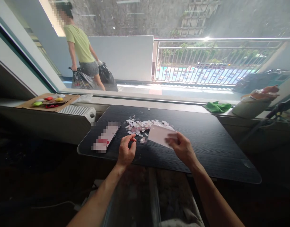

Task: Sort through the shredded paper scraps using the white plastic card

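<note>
Right hand: thumb and fingers pinch white card. Left hand: fingers half-curled, thumb apart, paper scraps at 1 o'clock.

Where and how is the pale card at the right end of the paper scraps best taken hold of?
Probably by its right end, coming from the right: the pale card looks thin and flat, so a pinch across its two faces should suit it. Its left part lies over or beside the paper scraps, while the right end faces the right hand, which holds it there.
</note>
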Demonstrator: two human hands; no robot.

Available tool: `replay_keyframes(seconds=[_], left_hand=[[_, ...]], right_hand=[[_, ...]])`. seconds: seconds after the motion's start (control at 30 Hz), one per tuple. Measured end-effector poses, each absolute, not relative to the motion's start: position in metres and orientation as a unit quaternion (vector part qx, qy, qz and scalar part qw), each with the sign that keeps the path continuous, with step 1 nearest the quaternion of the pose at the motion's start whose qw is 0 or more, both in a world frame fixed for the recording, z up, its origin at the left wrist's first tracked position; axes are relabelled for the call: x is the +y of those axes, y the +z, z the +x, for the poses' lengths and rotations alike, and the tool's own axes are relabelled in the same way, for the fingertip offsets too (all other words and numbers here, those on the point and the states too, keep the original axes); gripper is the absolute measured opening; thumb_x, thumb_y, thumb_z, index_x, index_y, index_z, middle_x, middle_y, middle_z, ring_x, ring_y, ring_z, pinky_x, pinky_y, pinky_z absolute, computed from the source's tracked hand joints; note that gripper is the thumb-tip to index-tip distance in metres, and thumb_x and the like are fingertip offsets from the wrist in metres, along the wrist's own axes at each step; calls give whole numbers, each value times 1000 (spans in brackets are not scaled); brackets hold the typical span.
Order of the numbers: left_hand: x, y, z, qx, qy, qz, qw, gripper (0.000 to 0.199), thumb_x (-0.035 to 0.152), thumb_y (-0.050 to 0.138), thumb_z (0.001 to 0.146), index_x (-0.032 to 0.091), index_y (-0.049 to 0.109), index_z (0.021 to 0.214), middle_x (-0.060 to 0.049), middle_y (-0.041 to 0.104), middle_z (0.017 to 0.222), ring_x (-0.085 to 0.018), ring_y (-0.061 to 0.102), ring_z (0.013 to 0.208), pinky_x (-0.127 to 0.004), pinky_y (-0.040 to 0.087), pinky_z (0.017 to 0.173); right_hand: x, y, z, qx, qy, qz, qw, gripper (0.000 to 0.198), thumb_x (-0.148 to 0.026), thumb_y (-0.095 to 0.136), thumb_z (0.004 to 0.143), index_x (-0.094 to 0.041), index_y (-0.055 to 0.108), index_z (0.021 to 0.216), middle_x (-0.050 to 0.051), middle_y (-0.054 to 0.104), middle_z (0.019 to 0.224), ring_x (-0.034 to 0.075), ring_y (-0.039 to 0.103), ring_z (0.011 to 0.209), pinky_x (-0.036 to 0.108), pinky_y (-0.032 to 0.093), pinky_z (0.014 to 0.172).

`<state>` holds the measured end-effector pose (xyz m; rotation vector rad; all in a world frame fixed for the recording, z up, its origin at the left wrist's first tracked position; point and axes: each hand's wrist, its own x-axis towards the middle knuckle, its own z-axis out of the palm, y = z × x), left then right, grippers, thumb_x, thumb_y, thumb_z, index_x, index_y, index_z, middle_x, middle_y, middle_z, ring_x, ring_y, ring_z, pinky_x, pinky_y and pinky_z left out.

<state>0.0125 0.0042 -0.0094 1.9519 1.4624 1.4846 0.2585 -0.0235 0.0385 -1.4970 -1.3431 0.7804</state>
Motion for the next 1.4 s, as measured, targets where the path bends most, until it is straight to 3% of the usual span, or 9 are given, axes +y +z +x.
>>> replay_keyframes(seconds=[0.2,0.4,0.6,0.8,0.97,1.23,1.4], left_hand=[[5,-11,12,497,516,687,125,21,19,51,85,17,66,101,-5,68,85,-22,63,95,-38,53,93],[5,-10,13,489,518,693,116,19,17,52,84,17,66,98,-5,68,85,-22,63,95,-38,53,92],[4,-10,13,491,514,694,114,19,17,52,84,18,66,98,-5,69,85,-22,63,94,-38,53,91],[3,-9,14,490,511,697,111,18,15,53,84,19,66,96,-5,69,85,-22,63,95,-38,53,91],[3,-8,13,491,508,698,116,18,15,53,84,19,66,96,-5,69,86,-22,63,96,-38,53,92],[3,-7,15,493,507,697,118,18,16,52,83,19,66,95,-5,69,85,-22,62,94,-39,53,91],[2,-7,15,498,503,697,115,19,16,52,83,20,66,95,-5,69,84,-22,63,95,-39,53,92]], right_hand=[[-26,33,256,-550,359,-601,455,27,-38,66,76,-18,69,94,6,74,83,21,67,72,34,53,68],[-21,29,255,-528,341,-607,487,29,-38,67,77,-18,69,97,5,74,84,21,69,77,35,54,76],[-27,32,263,-542,376,-597,456,26,-36,67,77,-18,69,95,4,75,84,20,69,73,32,55,69],[-20,23,253,-517,374,-589,495,28,-39,67,76,-18,68,94,6,74,85,22,70,75,37,56,74],[-20,26,235,-545,408,-559,473,26,-37,67,77,-18,68,95,6,75,86,22,71,79,37,57,76],[-48,30,254,-521,305,-642,473,30,-40,67,78,-19,70,99,6,76,85,22,70,76,36,56,74],[-68,16,239,-509,371,-616,473,31,-46,66,80,-19,69,96,8,76,86,23,72,76,37,59,73]])
